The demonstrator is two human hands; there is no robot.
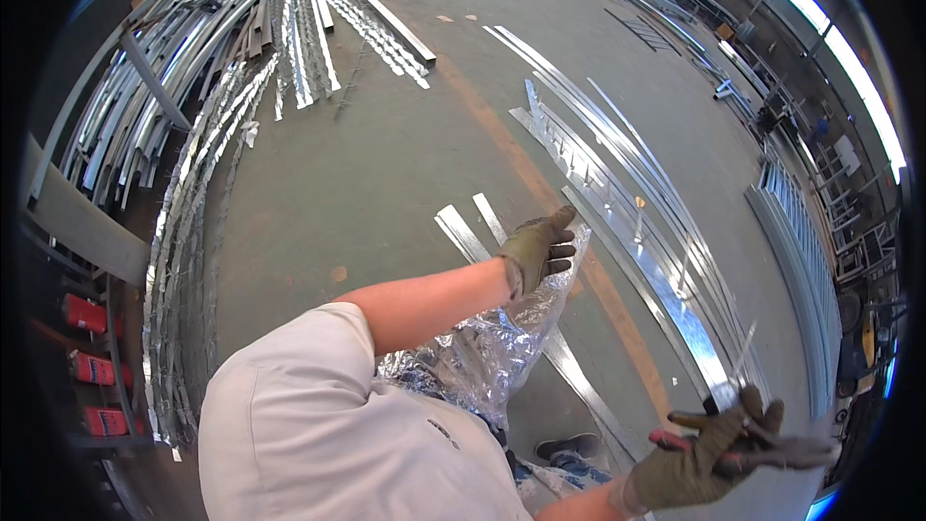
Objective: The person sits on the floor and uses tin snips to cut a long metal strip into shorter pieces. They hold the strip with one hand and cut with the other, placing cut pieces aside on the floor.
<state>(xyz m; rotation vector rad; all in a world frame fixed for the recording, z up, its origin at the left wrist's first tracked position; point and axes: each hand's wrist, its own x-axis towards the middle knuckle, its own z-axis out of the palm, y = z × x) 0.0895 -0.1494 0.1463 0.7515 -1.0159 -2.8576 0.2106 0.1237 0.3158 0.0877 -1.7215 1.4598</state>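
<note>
My left hand (538,253), in an olive work glove, reaches out at the middle with its fingers curled in. Crinkled clear plastic film (497,347) hangs from it, bunched across my front. Low on the right, my right hand (699,463), gloved alike, is closed around a pliers-like hand tool (791,453) with a red handle. Motion blurs its jaws. Beyond that hand, long shiny metal strips (690,318) lie on the floor, bits of film along them. More flat metal strips (574,371) lie under and beside the film.
A rack of long metal profiles (121,125) stands far left, with film-wrapped lengths (178,260) on the floor beside it. Red containers (96,367) sit at the left edge. Stacked grey metal sections (796,280) lie on the right. An orange-brown line (511,150) crosses the green-grey floor.
</note>
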